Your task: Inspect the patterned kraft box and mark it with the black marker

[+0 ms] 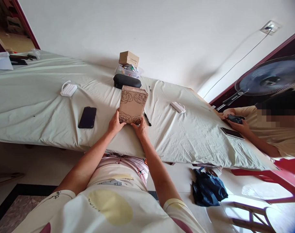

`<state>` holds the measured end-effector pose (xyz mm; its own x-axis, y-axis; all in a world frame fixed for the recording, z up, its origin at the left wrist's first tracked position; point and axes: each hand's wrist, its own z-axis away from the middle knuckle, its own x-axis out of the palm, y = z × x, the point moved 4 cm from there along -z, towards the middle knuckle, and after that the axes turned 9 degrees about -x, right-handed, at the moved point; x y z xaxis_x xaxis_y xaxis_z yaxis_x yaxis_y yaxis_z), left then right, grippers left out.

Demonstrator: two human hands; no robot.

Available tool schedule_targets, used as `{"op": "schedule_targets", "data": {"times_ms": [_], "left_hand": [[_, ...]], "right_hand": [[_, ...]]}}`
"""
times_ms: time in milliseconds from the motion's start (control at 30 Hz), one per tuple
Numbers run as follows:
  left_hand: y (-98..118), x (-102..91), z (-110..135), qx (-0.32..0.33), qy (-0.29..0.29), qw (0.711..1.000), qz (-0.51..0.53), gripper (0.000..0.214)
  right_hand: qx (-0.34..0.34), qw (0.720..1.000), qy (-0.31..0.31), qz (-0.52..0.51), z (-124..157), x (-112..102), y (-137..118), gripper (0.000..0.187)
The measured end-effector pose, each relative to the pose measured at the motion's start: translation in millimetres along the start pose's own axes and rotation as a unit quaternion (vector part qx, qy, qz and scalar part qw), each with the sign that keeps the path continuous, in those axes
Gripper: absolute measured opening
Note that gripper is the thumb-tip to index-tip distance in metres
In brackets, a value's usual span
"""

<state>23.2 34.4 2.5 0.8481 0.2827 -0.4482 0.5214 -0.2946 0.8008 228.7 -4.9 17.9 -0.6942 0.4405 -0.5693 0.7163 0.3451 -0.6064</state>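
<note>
A brown cardboard box [132, 105] with dark scribbled loops at its corners is between my two hands at the middle of the cloth-covered table. My left hand [115, 123] grips its near left corner, thumb along the near edge. At the near right corner, my right hand [140, 127] holds it the same way. The fingers behind the box are partly hidden. Just right of the box lies a black pen [147, 119]. A dark phone [87, 117] rests to the left of my left hand. Behind the box sits a black oblong case [127, 81].
A plastic tub [131, 72] with a small carton [129, 59] on it stands by the wall. White corded blocks [69, 90] [178, 107] lie left and right. At the right, another person [249, 126] holds a dark object near a phone [232, 133] and a fan [270, 79].
</note>
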Motion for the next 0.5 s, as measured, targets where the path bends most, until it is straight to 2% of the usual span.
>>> {"op": "schedule_targets", "data": {"times_ms": [300, 500], "left_hand": [[-3, -10.2, -6, -0.024, -0.018, 0.995, 0.093, 0.102], [6, -15.6, -8, 0.04, -0.037, 0.978, 0.199, 0.094]], "right_hand": [[0.001, 0.998, -0.024, -0.06, -2, -8, -3, 0.074], [-0.007, 0.994, -0.055, -0.098, -1, -6, -4, 0.063]]}}
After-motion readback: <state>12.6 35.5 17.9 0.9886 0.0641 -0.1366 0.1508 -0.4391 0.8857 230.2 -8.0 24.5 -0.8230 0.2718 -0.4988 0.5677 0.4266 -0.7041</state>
